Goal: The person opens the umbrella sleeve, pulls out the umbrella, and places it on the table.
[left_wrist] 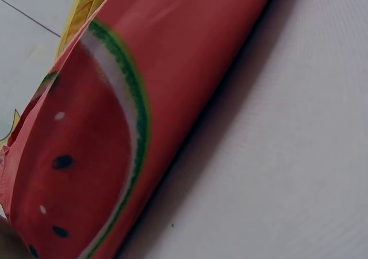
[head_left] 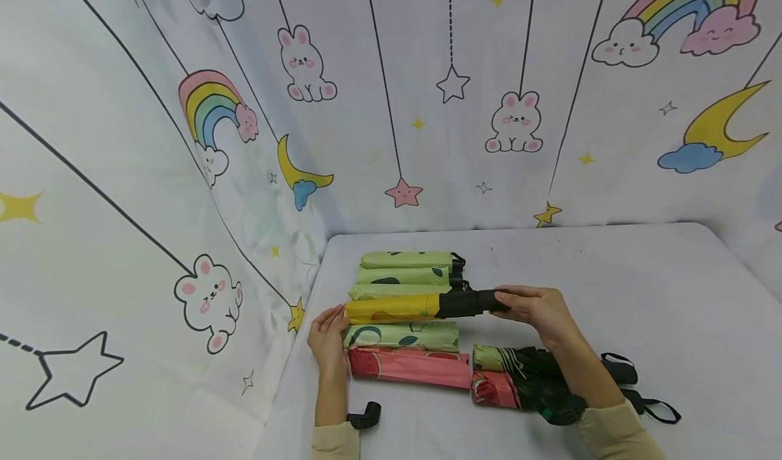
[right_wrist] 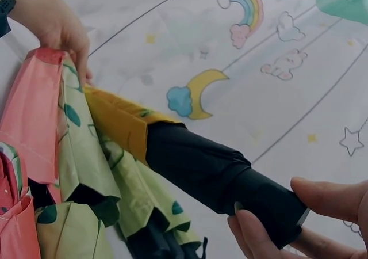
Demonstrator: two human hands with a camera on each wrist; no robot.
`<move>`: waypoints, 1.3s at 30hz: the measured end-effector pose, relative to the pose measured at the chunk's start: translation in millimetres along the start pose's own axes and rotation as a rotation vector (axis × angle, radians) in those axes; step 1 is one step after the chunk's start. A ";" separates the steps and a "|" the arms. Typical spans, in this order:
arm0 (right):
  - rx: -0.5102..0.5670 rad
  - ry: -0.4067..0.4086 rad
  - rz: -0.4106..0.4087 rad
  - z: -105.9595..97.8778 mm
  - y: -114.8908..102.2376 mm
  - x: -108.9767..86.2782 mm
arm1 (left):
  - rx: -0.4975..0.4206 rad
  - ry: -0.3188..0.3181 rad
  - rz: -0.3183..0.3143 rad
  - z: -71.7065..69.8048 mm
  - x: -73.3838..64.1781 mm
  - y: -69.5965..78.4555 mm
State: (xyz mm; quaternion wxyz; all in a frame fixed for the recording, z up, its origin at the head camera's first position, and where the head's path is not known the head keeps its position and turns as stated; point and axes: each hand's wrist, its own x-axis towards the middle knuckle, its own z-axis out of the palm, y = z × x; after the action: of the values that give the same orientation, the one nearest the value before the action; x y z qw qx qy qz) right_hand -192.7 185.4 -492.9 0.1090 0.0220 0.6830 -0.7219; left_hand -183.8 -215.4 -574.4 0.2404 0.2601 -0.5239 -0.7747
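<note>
White wall cloth (head_left: pixel 427 141) is covered with drawings, and three bunnies, two moons and two rainbows can be counted on it in the head view. Under it, a white tabletop (head_left: pixel 641 290) is seen, and eight folded umbrellas can be counted in that same view. The yellow-and-black umbrella (head_left: pixel 391 307) is held between three light green umbrellas (head_left: pixel 403 275) and one leafy green umbrella (head_left: pixel 400 338). Its left part is yellow and its right part is black. More of it is shown by the right wrist view: the yellow edge is jagged, and the black part is folded and ends in a flat tip. Nearer the person, one red umbrella (head_left: pixel 409 367) is laid, and by its right end one green-and-black umbrella (head_left: pixel 489 358) and one red-and-black umbrella (head_left: pixel 497 390) are seen. The black end is pinched by the right hand (head_left: pixel 537 311), between thumb and fingers. The yellow end is touched by the left hand (head_left: pixel 328 334); whether it is pinched cannot be told. Two black wrist gadgets (head_left: pixel 364 416) are worn. Only in the left wrist view is the red umbrella's watermelon picture shown big, with dark seeds (left_wrist: pixel 62 162).
</note>
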 end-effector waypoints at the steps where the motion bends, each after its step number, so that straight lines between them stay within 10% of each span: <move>1: 0.001 -0.001 0.001 -0.5 -0.4 -0.6 | -0.002 0.002 0.001 0.1 -0.2 0.1; 39: 0.036 -0.002 -0.040 -18.6 1.9 -14.0 | -0.011 -0.025 -0.033 -2.1 0.5 0.2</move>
State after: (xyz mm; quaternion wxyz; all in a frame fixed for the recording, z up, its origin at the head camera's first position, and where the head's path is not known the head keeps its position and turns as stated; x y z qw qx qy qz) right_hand -180.9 205.5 -493.4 0.0947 0.0096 0.6701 -0.7361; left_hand -182.8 -217.2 -575.0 0.2226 0.2578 -0.5183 -0.7844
